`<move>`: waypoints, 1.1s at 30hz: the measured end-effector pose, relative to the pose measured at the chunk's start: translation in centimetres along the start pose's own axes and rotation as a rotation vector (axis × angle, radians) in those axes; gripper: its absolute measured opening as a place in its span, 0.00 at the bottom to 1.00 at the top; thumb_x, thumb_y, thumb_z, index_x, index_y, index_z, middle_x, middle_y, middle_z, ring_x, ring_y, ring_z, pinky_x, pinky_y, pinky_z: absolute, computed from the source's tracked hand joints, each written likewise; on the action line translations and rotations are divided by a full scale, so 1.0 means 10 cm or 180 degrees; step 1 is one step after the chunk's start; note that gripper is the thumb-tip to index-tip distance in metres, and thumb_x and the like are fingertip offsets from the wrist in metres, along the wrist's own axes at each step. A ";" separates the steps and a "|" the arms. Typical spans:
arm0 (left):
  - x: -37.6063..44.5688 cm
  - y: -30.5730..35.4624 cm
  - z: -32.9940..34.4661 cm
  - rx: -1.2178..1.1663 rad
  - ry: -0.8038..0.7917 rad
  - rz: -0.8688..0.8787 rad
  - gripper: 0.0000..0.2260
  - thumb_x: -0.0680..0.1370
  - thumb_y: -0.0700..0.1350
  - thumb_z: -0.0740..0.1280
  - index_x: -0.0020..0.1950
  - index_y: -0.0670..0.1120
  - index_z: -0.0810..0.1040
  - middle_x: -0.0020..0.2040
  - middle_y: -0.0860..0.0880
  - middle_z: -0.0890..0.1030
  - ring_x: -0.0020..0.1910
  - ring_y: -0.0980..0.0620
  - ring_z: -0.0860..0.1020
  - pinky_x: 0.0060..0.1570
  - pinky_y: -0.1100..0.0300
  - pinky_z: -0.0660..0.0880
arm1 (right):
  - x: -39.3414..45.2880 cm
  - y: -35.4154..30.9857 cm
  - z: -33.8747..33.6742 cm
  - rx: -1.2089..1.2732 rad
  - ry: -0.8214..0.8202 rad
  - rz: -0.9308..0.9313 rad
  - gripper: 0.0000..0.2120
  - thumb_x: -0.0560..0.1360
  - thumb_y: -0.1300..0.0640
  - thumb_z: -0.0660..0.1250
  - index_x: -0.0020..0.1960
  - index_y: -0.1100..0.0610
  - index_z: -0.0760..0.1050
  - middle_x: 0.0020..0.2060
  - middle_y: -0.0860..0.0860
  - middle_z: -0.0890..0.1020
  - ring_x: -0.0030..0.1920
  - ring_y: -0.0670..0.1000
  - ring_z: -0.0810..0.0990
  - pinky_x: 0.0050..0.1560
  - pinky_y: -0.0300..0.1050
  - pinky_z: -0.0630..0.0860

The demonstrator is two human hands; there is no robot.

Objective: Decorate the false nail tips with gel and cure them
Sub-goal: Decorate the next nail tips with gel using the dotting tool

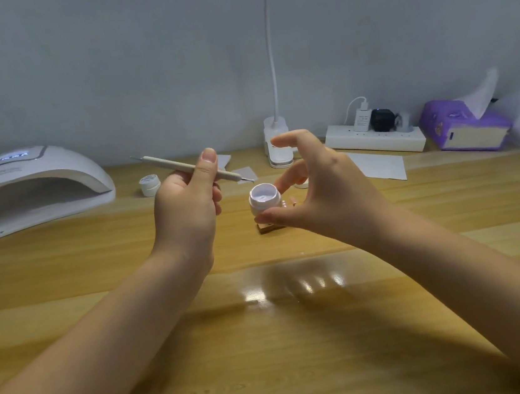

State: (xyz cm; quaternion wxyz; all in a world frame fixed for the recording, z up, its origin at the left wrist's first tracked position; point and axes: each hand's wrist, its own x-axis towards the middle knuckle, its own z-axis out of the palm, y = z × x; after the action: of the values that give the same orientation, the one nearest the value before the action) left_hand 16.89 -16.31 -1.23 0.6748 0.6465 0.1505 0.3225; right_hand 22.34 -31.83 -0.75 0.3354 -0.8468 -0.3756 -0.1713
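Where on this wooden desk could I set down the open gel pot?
Bare wood shows between the white nail lamp and the left hand, and all along the near edge beneath both forearms. The back right is crowded: white power strip, purple tissue box, white paper sheet.

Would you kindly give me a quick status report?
Left hand grips dotting tool. Right hand pinches open gel jar. Nail tips behind jar, partly hidden.

Bare table [270,343] up front; nail lamp [31,188] left, power strip [376,141] and tissue box [466,125] behind
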 end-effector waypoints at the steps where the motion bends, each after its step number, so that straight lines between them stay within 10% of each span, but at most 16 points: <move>1: 0.00 0.00 0.00 -0.0004 0.0007 -0.0021 0.14 0.80 0.54 0.65 0.38 0.48 0.74 0.27 0.55 0.72 0.26 0.58 0.68 0.25 0.69 0.67 | 0.00 0.00 0.00 0.0011 0.0003 0.0005 0.43 0.62 0.41 0.78 0.70 0.52 0.63 0.45 0.43 0.82 0.48 0.47 0.79 0.53 0.50 0.77; 33: 0.03 0.01 0.00 -0.1281 -0.0572 -0.0467 0.11 0.80 0.42 0.59 0.41 0.46 0.78 0.30 0.51 0.78 0.28 0.55 0.74 0.34 0.61 0.69 | 0.04 0.14 -0.07 0.0266 0.0210 0.0292 0.43 0.61 0.40 0.78 0.68 0.52 0.64 0.41 0.41 0.81 0.47 0.43 0.79 0.49 0.39 0.74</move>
State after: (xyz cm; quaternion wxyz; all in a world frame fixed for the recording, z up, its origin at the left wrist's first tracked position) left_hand 17.10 -16.15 -1.06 0.8224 0.5124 0.0692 0.2372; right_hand 23.60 -32.80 -0.60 0.3901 -0.8423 -0.3319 -0.1678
